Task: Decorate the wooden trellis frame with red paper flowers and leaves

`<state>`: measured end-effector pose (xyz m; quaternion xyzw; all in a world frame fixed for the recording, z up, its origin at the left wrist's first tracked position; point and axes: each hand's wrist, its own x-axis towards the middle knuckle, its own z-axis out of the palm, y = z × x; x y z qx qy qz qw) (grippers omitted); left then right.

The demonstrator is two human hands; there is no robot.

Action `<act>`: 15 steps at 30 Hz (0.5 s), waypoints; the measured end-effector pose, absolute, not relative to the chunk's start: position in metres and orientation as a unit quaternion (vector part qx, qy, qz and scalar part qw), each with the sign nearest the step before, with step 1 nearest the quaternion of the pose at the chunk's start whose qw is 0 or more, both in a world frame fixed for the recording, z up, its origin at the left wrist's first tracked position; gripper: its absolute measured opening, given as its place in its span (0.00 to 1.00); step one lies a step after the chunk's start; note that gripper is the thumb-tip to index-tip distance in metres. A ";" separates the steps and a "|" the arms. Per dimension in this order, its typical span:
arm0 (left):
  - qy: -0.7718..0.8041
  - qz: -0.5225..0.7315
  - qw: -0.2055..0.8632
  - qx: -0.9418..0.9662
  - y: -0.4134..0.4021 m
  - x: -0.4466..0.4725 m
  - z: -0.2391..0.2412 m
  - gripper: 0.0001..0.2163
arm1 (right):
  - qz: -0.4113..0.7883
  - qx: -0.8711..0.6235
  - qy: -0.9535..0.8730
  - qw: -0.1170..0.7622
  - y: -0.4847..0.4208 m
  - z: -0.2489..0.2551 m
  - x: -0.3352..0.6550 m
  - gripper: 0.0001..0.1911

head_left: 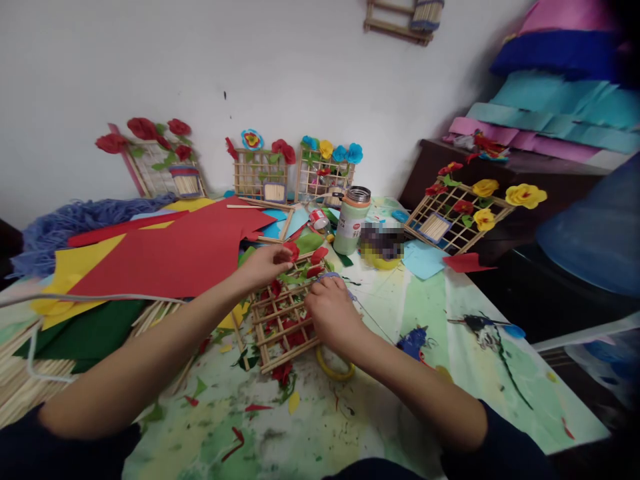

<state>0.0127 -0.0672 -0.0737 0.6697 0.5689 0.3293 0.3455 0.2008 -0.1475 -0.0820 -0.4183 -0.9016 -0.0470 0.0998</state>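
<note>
A small lattice of thin wooden sticks (pixel 281 312) lies tilted on the table in front of me, with red paper flowers (pixel 316 263) and green paper leaves along its top. My left hand (pixel 267 265) is over the upper left edge, beside a red flower (pixel 292 251), its fingers slightly bent and apart. At the lattice's right side, the fingers of my right hand (pixel 334 312) are curled closed; what they hold is hidden. Some purple yarn-like material (pixel 330 275) shows just behind that hand. A yellow tape ring (pixel 336 368) lies below it.
Red paper sheets (pixel 185 250) and purple yarn (pixel 95 227) cover the left side. A bottle (pixel 352 223) stands behind the lattice. Finished flower lattices (pixel 261 175) lean on the wall, another (pixel 456 212) at right. Blue-handled tool (pixel 416 341) and paper scraps lie on the table.
</note>
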 end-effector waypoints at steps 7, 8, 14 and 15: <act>0.576 0.349 0.157 0.723 -0.157 0.022 -0.062 0.11 | 0.037 -0.475 -0.859 0.186 -0.183 -0.084 0.226 0.09; 0.585 0.333 0.133 0.727 -0.171 0.019 -0.067 0.11 | 0.051 -0.485 -0.850 0.200 -0.188 -0.086 0.230 0.09; 0.710 0.145 0.051 0.687 -0.212 -0.010 -0.102 0.18 | 0.094 -0.505 -0.820 0.251 -0.206 -0.112 0.240 0.06; 0.728 0.129 0.056 0.671 -0.211 -0.014 -0.106 0.18 | 0.095 -0.500 -0.821 0.259 -0.207 -0.117 0.239 0.06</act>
